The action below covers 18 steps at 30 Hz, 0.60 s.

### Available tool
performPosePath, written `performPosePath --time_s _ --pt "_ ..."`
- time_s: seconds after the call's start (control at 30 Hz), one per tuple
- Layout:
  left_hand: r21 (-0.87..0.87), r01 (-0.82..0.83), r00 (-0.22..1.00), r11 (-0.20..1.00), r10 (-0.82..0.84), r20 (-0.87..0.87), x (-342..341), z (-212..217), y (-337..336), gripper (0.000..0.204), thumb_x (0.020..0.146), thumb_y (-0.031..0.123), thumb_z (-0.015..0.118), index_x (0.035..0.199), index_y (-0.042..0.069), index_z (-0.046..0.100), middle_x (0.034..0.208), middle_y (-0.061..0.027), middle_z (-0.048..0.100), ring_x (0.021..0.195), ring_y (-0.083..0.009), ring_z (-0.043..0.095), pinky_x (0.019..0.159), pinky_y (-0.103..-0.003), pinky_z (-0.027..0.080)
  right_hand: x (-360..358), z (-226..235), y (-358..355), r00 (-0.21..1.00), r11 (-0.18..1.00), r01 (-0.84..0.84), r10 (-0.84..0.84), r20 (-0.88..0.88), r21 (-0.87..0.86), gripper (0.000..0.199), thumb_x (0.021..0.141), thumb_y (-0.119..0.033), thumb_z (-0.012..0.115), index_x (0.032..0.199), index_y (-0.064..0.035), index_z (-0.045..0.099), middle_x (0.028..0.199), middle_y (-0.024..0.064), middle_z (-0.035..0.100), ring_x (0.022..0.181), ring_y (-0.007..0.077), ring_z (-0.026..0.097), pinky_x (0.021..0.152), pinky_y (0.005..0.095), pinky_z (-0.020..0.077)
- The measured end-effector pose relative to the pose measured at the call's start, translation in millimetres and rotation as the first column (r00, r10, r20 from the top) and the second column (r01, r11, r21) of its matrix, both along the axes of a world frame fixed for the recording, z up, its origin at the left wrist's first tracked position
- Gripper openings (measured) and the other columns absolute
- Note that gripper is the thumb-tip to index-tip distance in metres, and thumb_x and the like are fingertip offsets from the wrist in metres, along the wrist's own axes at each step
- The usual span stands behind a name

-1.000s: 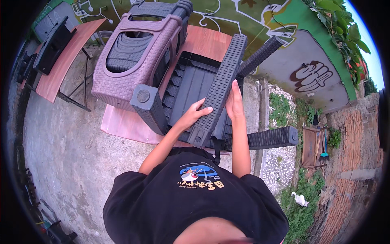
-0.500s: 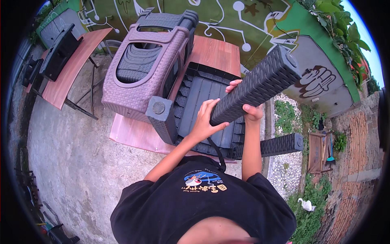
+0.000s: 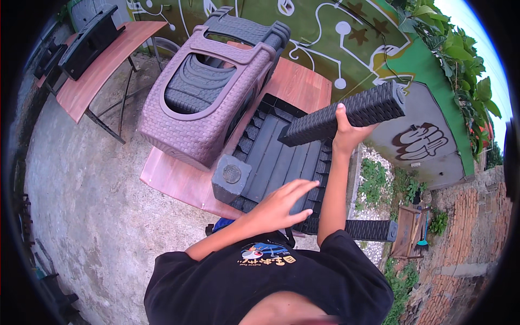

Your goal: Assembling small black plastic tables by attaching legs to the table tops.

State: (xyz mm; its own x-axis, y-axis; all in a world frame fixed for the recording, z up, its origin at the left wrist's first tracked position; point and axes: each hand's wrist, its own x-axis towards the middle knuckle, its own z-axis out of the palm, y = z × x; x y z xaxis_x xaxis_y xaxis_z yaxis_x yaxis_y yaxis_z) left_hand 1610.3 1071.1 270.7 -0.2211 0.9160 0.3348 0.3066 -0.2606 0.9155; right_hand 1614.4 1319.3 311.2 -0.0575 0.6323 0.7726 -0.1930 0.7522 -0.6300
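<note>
My right hand point(image 3: 349, 130) grips a long black table leg point(image 3: 346, 115) with a woven pattern. It is tilted, its lower end over the ribbed underside of an upturned dark plastic tabletop point(image 3: 273, 162) and its outer end pointing right. Nothing is in my left hand point(image 3: 284, 206), which hovers above the tabletop's near side with its fingers apart. A second leg point(image 3: 232, 176) rises at the tabletop's near left corner, its grey end facing up. At the near right, a third leg point(image 3: 363, 229) sticks out to the right, partly behind my right arm.
Woven-pattern plastic chairs, mauve point(image 3: 189, 124) and dark grey point(image 3: 246, 30), lie beside the tabletop on a wooden table point(image 3: 179, 181). Another table point(image 3: 103, 70) with black equipment point(image 3: 89, 40) stands far left. A painted wall point(image 3: 309, 27) is behind; plants and a brick wall point(image 3: 463, 222) are at right.
My left hand has let go of the table leg and drawn back toward me. The leg has swung lower and flatter in my right hand. The view has shifted a little.
</note>
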Motion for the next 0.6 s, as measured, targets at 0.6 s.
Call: performPosePath --time_s 0.6 --pt "0.347 -0.284 0.879 0.894 0.387 -0.277 -110.4 49.3 -52.1 0.034 0.069 0.018 0.071 0.102 0.010 0.075 0.105 -0.0058 0.072 0.098 -0.0277 0.066 0.084 -0.044 0.050 -208.8 -93.4 130.4 0.955 0.954 -0.159 0.214 0.204 -0.255 0.076 0.060 -0.011 0.085 0.122 -0.0037 0.040 0.102 0.0090 0.054 0.090 0.0217 0.059 0.082 0.0373 0.0506"
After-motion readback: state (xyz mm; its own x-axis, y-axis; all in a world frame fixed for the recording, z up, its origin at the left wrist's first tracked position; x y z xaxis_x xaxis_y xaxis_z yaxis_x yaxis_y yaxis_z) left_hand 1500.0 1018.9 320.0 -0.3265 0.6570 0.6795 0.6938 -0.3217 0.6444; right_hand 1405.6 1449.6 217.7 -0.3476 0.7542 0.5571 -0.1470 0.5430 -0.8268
